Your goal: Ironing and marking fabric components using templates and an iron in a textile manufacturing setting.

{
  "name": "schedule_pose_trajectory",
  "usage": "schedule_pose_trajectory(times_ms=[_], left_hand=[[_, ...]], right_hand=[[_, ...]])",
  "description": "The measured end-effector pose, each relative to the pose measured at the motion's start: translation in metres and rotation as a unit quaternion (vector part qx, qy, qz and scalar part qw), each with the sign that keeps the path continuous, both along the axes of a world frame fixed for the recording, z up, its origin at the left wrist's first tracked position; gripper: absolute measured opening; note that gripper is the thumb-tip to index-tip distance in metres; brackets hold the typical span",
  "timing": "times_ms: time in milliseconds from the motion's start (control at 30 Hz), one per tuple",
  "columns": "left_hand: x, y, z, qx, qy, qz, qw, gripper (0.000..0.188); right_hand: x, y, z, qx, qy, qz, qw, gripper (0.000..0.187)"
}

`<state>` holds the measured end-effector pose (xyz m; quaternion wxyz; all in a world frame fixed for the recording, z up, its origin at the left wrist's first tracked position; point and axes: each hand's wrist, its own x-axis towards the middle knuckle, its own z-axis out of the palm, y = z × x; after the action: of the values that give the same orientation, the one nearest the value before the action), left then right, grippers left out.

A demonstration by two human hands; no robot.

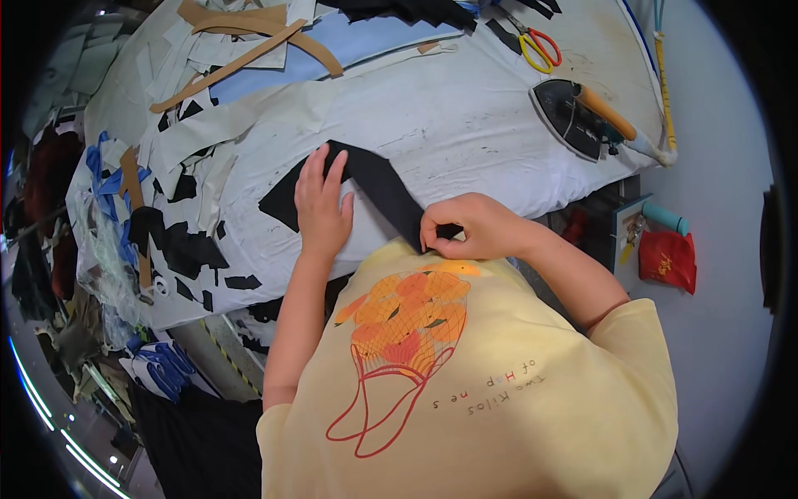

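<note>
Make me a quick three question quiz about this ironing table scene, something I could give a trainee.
1. True or false: the left hand lies flat on the black fabric strip.
2. Which tool lies nearer the right hand: A) the scissors with red and yellow handles, B) the iron, C) a tape measure?
3. Fill in: the right hand pinches the strip at the table's near ____.

Key
1. True. The palm and spread fingers press down on it.
2. B. The iron rests on the white table cover, with the scissors farther off.
3. Edge.
</note>
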<state>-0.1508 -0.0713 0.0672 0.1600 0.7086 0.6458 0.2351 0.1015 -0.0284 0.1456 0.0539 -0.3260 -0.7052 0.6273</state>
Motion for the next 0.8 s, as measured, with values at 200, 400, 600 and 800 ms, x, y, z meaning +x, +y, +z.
schedule_pose_trajectory(times_ms=[200,400,600,800], left_hand=[[-0.034,0.028,-0.001,-0.095,0.038,-0.145,0.984,0.046],[-0.085,-0.009,0.047,-0.202,0.012,-0.168,0.965,0.033],[-0.128,-0.070,0.104,-0.349,0.033,-0.098,0.931,0.013],[-0.156,-0.090,0.151,-0.425,-0.063,0.012,0.903,0.025]], right_hand=[[-0.002,0.009,0.037,-0.084,0.147,-0.019,0.985,0.009],[-0.001,0.011,0.034,-0.191,0.231,-0.079,0.951,0.011],[-0.032,0.001,0.016,-0.206,0.199,-0.073,0.955,0.009],[-0.049,0.003,-0.008,-0.270,0.224,-0.269,0.897,0.005]])
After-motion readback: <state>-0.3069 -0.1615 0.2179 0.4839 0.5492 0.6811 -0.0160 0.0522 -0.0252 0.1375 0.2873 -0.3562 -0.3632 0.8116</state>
